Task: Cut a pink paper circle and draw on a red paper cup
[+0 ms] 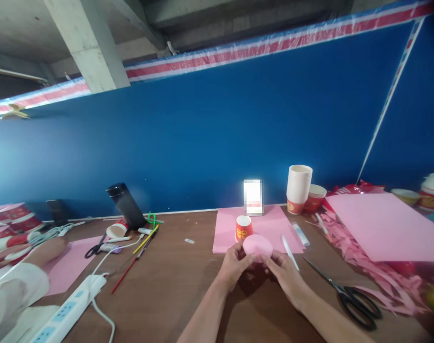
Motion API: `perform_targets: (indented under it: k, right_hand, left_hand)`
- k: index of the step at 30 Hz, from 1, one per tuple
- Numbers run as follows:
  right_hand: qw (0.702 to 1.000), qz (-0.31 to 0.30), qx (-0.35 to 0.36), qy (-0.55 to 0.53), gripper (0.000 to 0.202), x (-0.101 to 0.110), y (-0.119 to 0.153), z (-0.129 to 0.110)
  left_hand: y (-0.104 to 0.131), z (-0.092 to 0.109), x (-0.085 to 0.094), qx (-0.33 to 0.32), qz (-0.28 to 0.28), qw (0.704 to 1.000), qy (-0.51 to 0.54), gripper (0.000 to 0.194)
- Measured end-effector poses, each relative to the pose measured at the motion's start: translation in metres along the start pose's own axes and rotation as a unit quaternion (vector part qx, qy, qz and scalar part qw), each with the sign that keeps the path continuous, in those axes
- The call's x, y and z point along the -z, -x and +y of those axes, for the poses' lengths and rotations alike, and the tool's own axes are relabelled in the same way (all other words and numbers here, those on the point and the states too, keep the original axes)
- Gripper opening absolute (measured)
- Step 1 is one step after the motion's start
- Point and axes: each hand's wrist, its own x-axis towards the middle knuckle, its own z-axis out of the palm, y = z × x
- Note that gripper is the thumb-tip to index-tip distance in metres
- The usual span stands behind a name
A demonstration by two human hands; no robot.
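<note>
A round piece of pink paper [257, 246] is held low over the table between my two hands. My left hand [234, 267] pinches its left edge, and my right hand [283, 271] grips the right edge with the thumb at the near side. What lies under the disc is mostly hidden. Just behind it stands a red paper cup [243, 229] with yellow print and a white inside, upright on pink paper sheets [274, 224]. A white pen-like tool [290, 252] lies right of my right hand, close to a glue stick [301, 234].
Black-handled scissors [352, 300] lie at the right, beside pink paper scraps [377, 276] and a large pink sheet [391, 226]. Stacked cups [299, 188] stand behind. On the left are a power strip [70, 309], a black bottle [126, 205] and another person's arm [47, 252].
</note>
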Motion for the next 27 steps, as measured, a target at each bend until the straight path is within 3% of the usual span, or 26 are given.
perform_targets:
  k: [5, 20, 27]
  right_hand:
    - [1.0, -0.016, 0.009, 0.018, 0.031, -0.0003, 0.0008, -0.0036]
    - [0.999, -0.015, 0.018, -0.027, 0.034, -0.0025, 0.0014, -0.0074]
    - [0.999, -0.026, 0.024, -0.007, 0.037, 0.0005, -0.0001, -0.0006]
  left_hand:
    - [-0.0022, -0.0006, 0.0022, -0.029, -0.031, 0.999, 0.022, 0.054]
    - [0.0012, 0.0061, -0.0004, -0.014, -0.055, 0.998, -0.032, 0.058]
    - [0.001, 0.0052, 0.0006, -0.017, -0.045, 0.999, 0.004, 0.07]
